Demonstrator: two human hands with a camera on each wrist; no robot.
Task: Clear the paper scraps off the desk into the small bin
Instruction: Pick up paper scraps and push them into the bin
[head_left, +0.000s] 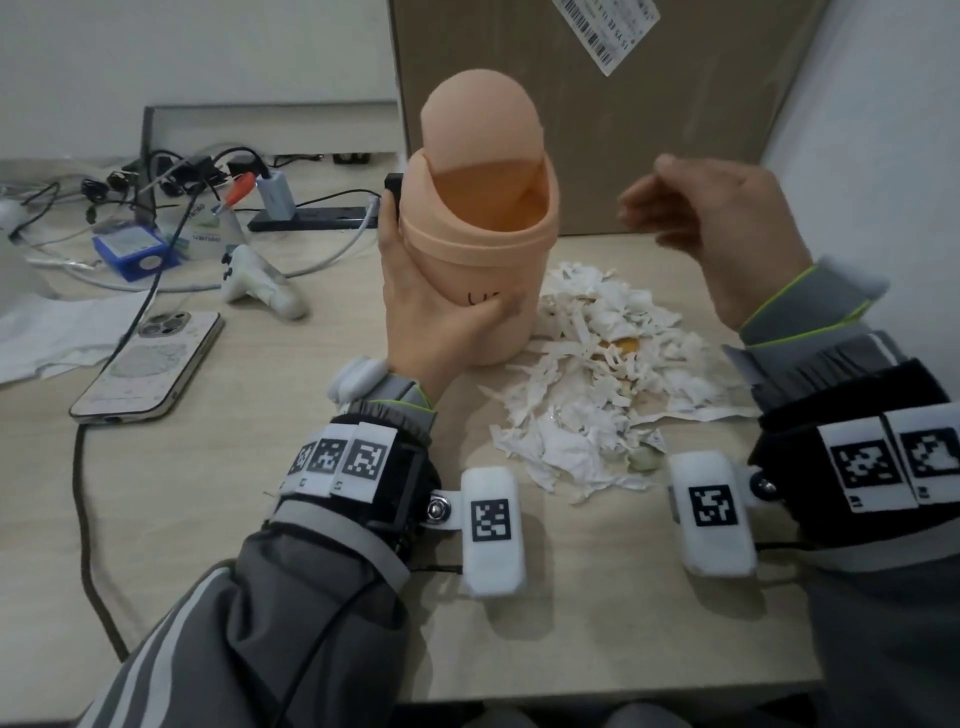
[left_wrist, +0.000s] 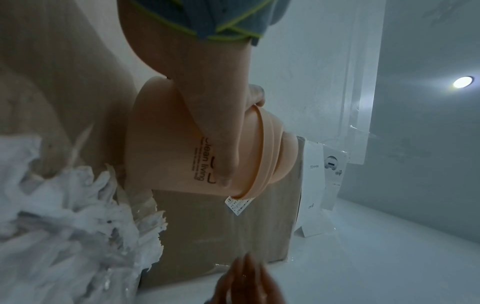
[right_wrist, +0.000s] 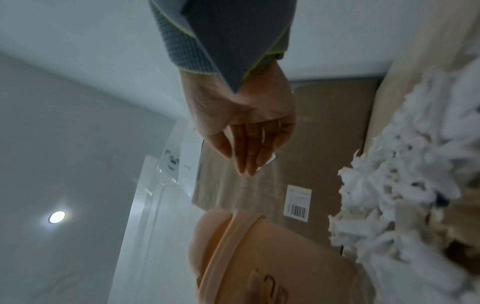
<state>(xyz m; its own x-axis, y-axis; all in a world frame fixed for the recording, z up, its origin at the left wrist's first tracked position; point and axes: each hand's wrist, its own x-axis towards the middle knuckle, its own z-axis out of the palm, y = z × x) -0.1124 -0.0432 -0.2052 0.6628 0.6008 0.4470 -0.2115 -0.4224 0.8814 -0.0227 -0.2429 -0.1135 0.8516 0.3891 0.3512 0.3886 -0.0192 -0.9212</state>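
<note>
A small peach bin (head_left: 483, 228) stands upright on the desk, its swing lid tipped up so the mouth shows. My left hand (head_left: 436, 312) grips the bin's body from the left, thumb across the front; the left wrist view shows that hand (left_wrist: 221, 123) wrapped round the bin (left_wrist: 176, 148). A heap of white paper scraps (head_left: 587, 374) lies just right of the bin's base. My right hand (head_left: 696, 218) hovers in the air right of the bin's rim, above the heap. Its fingers (right_wrist: 249, 144) are relaxed and hold nothing.
A big cardboard box (head_left: 597, 104) stands right behind the bin and scraps. On the left lie a phone (head_left: 150, 358), a white game controller (head_left: 260, 280), a blue box (head_left: 135, 257), a power strip (head_left: 311, 218) and tangled cables. The desk's front edge is near me.
</note>
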